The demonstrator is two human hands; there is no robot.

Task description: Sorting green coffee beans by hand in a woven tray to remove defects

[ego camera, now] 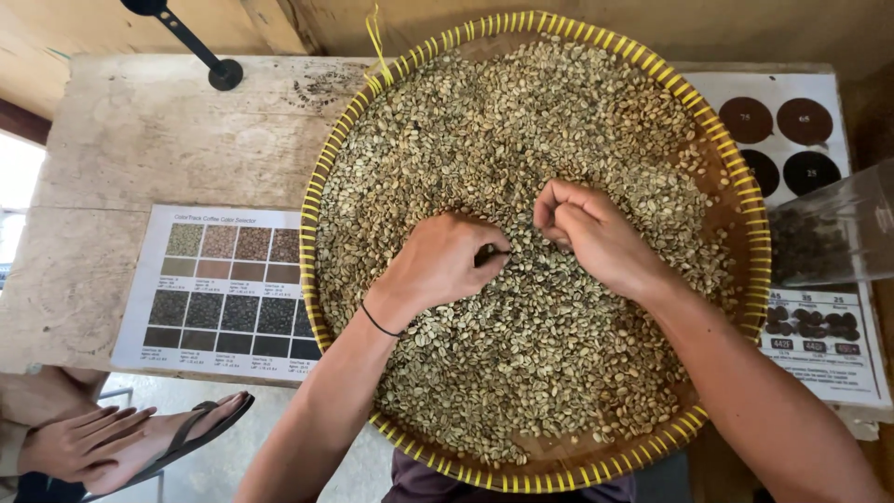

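Basically, green coffee beans (521, 186) fill a round woven tray with a yellow rim (726, 140) that sits on a worn wooden surface (168, 130). Left hand (442, 261) rests mid-tray, fingers curled, thumb and forefinger pinched on a small dark bean (486, 253). Right hand (587, 228) is just beside it, loosely fisted over the pile; can't tell if it holds anything.

To do this well, my read: keep the pinch light, lift single beans clear of the layer, spread the pile thin so dark ones show, work one patch at a time.

Around: colour chart sheet (219, 289) left of tray, partly under its rim. Second printed sheet with dark circles (792, 130) on the right. Clear plastic container of dark beans (829, 237) on the right, close to the rim, easy to knock with the right elbow. Black rod with round foot (209, 56) top left, well apart. Another person's hand and sandalled foot (140, 438) bottom left, below the surface edge, not in the way.
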